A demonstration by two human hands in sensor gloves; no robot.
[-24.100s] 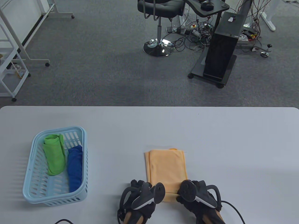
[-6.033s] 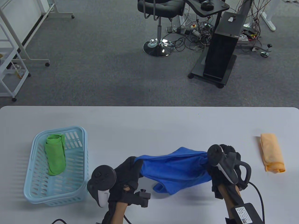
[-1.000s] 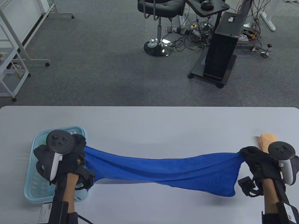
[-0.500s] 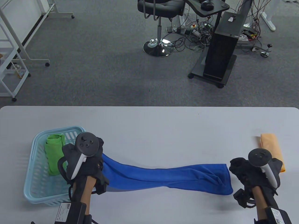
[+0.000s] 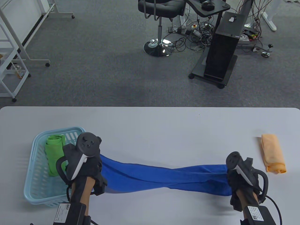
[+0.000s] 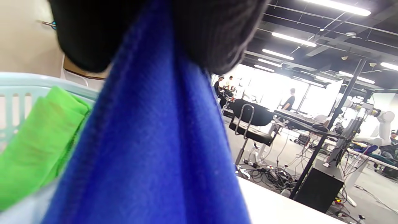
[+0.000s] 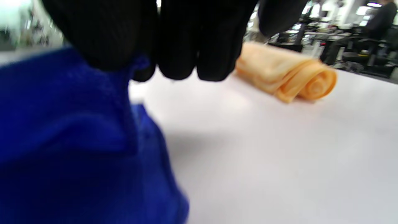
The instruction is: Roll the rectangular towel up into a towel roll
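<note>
A blue towel [image 5: 164,178] stretches across the table between my two hands, twisted along its middle. My left hand [image 5: 95,164] grips its left end next to the basket. In the left wrist view the towel [image 6: 149,149] hangs from my gloved fingers [image 6: 211,34]. My right hand [image 5: 234,178] grips the towel's right end near the table's front. In the right wrist view my fingers [image 7: 186,40] curl over the blue cloth [image 7: 68,140].
A light blue basket [image 5: 35,185] at the left holds a rolled green towel [image 5: 55,154], which also shows in the left wrist view [image 6: 34,140]. A rolled orange towel [image 5: 273,153] lies at the right, seen in the right wrist view [image 7: 289,77]. The table [image 5: 164,126] is grey-white.
Both hands have drawn inward and toward the front edge with the towel. The towel has dropped lower over the table, and my right hand has moved off the orange roll.
</note>
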